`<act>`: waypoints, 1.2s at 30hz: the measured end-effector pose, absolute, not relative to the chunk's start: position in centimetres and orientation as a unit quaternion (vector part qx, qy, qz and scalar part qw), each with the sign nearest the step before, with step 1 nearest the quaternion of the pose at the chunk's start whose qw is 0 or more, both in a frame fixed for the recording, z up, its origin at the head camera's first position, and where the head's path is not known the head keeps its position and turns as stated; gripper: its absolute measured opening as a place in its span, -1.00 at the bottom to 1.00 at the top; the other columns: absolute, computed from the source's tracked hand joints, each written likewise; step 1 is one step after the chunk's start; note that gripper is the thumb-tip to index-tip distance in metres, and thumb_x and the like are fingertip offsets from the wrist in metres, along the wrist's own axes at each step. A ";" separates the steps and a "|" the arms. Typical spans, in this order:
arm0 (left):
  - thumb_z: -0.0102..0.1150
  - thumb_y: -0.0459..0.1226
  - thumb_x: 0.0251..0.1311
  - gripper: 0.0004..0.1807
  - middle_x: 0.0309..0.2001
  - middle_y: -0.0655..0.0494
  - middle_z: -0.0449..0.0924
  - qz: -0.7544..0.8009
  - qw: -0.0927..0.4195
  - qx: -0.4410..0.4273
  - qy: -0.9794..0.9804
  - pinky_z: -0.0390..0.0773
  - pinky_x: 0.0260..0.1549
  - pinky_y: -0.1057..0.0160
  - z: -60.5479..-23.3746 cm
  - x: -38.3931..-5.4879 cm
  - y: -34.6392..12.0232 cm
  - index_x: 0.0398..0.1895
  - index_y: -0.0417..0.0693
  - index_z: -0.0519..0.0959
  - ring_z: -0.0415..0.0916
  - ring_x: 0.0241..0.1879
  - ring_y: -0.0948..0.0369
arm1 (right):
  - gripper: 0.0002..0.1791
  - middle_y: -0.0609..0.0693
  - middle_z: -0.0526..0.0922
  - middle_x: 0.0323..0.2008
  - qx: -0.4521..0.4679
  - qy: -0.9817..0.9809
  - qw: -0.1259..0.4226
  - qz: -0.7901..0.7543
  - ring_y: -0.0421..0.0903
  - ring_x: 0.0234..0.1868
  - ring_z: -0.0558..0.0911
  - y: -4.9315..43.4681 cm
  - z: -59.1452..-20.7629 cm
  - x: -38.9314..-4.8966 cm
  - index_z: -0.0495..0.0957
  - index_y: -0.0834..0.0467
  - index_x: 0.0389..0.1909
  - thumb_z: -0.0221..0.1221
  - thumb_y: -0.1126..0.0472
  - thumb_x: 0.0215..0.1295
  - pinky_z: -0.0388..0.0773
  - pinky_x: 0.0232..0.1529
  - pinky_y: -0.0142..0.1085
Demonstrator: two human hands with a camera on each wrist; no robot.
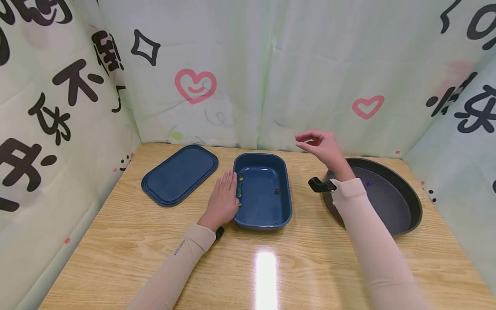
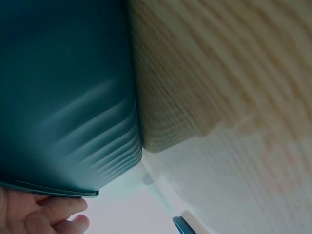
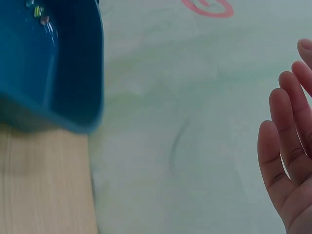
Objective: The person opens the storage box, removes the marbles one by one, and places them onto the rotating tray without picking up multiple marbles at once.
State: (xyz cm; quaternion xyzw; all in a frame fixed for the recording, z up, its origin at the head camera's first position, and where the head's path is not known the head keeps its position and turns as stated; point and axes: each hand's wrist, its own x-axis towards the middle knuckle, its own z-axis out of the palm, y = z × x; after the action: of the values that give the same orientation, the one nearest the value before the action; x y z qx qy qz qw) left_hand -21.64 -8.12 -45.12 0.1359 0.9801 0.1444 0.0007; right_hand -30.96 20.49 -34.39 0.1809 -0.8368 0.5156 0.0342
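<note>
A blue rectangular box stands on the table. Several glass marbles line its left side, and a reddish-brown marble lies toward the right. My left hand rests against the box's left rim with fingers straight; the left wrist view shows its fingertips beside the rim. In the air between the box and a dark round pan is my right hand, fingers loosely bent, thumb near the index finger. No object shows in it. One blue marble lies in the pan.
A blue lid lies flat on the wooden table to the left of the box. Printed curtains enclose the table at the back and both sides. My right forearm passes over the pan's left edge.
</note>
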 end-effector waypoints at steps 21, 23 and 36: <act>-0.17 -0.25 0.33 -0.33 0.48 -0.15 -0.07 0.156 -0.020 0.132 0.979 -0.13 0.46 0.01 -45.1 -21.5 -8.4 0.45 -0.30 -0.04 -0.16 0.49 0.00 | -0.67 0.32 0.61 -0.04 0.196 -0.811 -0.058 0.548 -0.02 -0.10 0.60 11.2 -39.4 -32.4 0.55 0.39 -0.02 0.17 0.29 0.25 0.57 -0.05 -0.38; -0.18 -0.25 0.33 -0.34 0.48 -0.15 -0.05 0.158 -0.022 0.131 0.978 -0.12 0.46 0.01 -45.1 -21.5 -8.5 0.44 -0.30 -0.02 -0.15 0.49 -0.01 | -0.66 0.35 0.60 -0.03 0.196 -0.810 -0.069 0.548 0.03 -0.09 0.60 10.6 -39.4 -32.2 0.54 0.42 -0.01 0.16 0.32 0.25 0.57 -0.02 -0.30; -0.10 -0.13 0.35 -0.29 0.47 -0.17 -0.02 0.156 -0.028 0.120 0.980 -0.11 0.46 0.01 -45.0 -21.0 -9.1 0.44 -0.32 -0.01 -0.16 0.50 0.01 | -0.74 0.24 0.64 -0.12 0.199 -0.840 -0.083 0.498 -0.03 -0.18 0.61 8.5 -43.4 -34.1 0.61 0.30 -0.09 0.19 0.28 0.24 0.59 0.00 -0.20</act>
State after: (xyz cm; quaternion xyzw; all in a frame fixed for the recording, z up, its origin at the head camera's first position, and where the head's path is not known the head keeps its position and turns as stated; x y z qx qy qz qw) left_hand -20.98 -9.08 -45.05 0.1200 0.9801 0.1558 -0.0282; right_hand -34.15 8.48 -43.37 0.1988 -0.8402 0.4977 -0.0826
